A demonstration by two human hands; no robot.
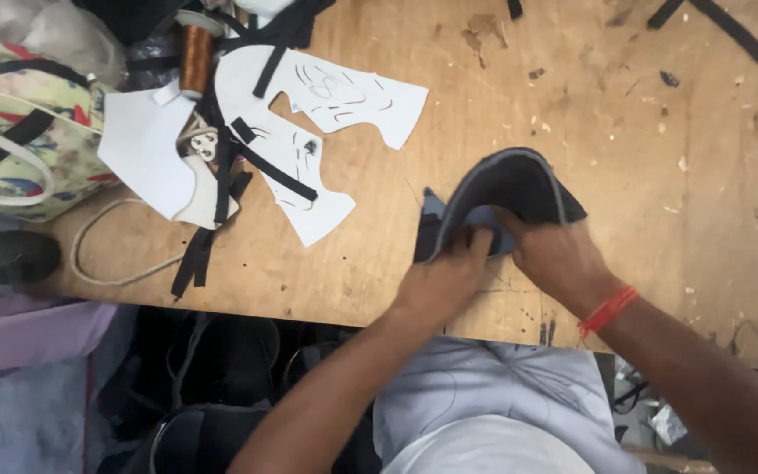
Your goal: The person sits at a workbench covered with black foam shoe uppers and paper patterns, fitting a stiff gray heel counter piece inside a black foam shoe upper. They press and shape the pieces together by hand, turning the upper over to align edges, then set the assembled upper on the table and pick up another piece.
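A dark grey curved shoe-upper piece [511,189] with a light edge and blue lining lies on the plywood table [572,105]. My left hand [445,281] grips its lower left part, thumb pressed into the fold. My right hand [554,254] holds the right side of the same piece, fingers tucked under the fabric. A red thread band [607,309] circles my right wrist.
White paper patterns [326,105] with black straps [265,167] lie at the left. A spool of copper-brown thread [195,57] stands behind them. A floral bag [19,123] and a white cord [107,254] sit at the left edge. A black strap [739,39] crosses the far right corner.
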